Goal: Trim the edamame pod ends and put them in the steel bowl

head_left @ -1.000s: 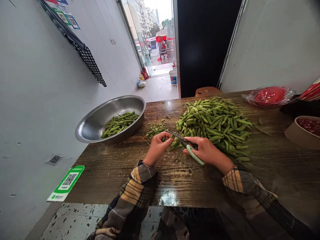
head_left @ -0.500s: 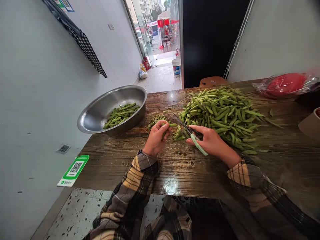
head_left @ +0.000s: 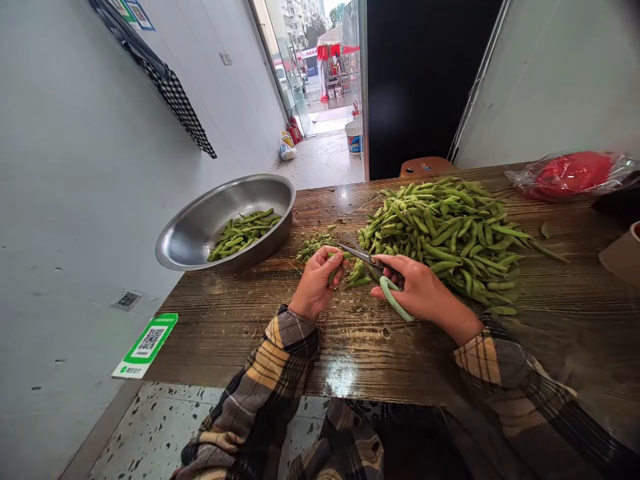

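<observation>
Between the fingers of my left hand (head_left: pixel 319 281) is a green soybean pod (head_left: pixel 341 256), partly covered by the fingers. My right hand (head_left: pixel 417 287) grips scissors (head_left: pixel 395 298) with pale green handles, their blades spread and reaching to the pod in my left hand. Beneath the blades lie a few loose pods (head_left: pixel 358 275) on the wooden table. A large heap of soybean pods (head_left: pixel 450 230) lies just beyond my right hand. Small trimmed bits (head_left: pixel 314 245) are piled behind my left hand. More pods (head_left: pixel 243 233) rest in a steel basin (head_left: pixel 195 230) at the left.
A clear plastic bag with something red (head_left: pixel 573 175) lies at the table's far right, near a beige container (head_left: pixel 621 257). A green payment-code card (head_left: pixel 147 345) sits at the left edge. Behind the table are a brown stool (head_left: pixel 425 165) and a doorway.
My right hand has brought the scissors' blades leftward, up to the pod in my left hand. The left hand has stayed nearly in place, and the whole view has shifted slightly.
</observation>
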Action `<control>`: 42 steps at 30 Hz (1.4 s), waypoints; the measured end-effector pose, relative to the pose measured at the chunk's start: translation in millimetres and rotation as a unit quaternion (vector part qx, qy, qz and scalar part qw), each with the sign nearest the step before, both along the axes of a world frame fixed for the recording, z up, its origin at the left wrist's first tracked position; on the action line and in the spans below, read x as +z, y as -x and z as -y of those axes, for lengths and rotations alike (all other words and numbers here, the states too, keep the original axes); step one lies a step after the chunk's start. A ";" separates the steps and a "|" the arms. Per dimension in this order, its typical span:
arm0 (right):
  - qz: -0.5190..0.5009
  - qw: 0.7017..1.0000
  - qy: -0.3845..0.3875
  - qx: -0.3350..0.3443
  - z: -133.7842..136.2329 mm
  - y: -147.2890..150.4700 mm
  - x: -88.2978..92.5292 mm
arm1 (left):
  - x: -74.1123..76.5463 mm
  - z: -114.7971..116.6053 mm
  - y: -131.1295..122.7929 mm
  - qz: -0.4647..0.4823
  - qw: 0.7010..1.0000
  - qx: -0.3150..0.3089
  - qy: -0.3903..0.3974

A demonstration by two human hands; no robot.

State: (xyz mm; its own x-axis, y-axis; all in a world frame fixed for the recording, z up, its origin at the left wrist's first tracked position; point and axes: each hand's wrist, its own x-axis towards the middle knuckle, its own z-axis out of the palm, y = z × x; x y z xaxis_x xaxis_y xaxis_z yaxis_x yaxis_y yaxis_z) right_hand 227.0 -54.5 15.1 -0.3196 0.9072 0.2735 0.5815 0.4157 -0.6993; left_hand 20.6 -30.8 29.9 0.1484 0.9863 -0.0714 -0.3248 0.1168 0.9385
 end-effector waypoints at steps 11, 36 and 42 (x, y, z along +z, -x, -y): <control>-0.002 1.000 -0.015 -0.001 0.7 3.1 1.6 | -1.1 2.4 0.3 0.031 0.999 -0.031 0.008; -0.070 0.993 -0.059 -0.076 -8.7 -1.6 -11.2 | 95.3 -34.5 99.0 -0.453 0.802 0.303 -0.244; -0.082 0.992 -0.042 -0.087 -8.9 -4.0 -3.8 | 106.3 -47.1 129.8 -0.754 0.536 0.265 -0.273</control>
